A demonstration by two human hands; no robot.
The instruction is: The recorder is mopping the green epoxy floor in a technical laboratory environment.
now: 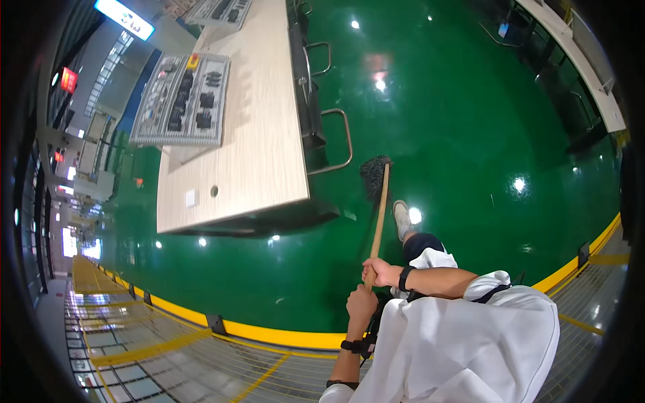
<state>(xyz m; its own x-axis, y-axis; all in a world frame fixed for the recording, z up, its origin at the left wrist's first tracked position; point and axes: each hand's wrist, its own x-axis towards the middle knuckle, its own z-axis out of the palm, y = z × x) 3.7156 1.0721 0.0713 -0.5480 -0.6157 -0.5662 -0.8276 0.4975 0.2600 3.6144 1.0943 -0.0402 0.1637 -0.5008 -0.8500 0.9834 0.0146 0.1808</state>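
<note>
A long wooden mop handle (380, 216) runs from my hands up to a dark grey string mop head (374, 176), which rests on the glossy green floor. My left hand (362, 302) is closed around the end of the handle. Just above it my right hand (379, 272) grips the same handle, the two hands nearly touching. Both wrists wear black bands. One beige shoe (401, 215) stands on the floor to the right of the handle, close to the mop head.
A light wood table (262, 171) bears panels of electrical components (184, 101). Chairs with metal tube frames (347, 141) stand along its side. Another table (612, 113) is at the upper right. A yellow-edged mesh fence (282, 335) runs behind me.
</note>
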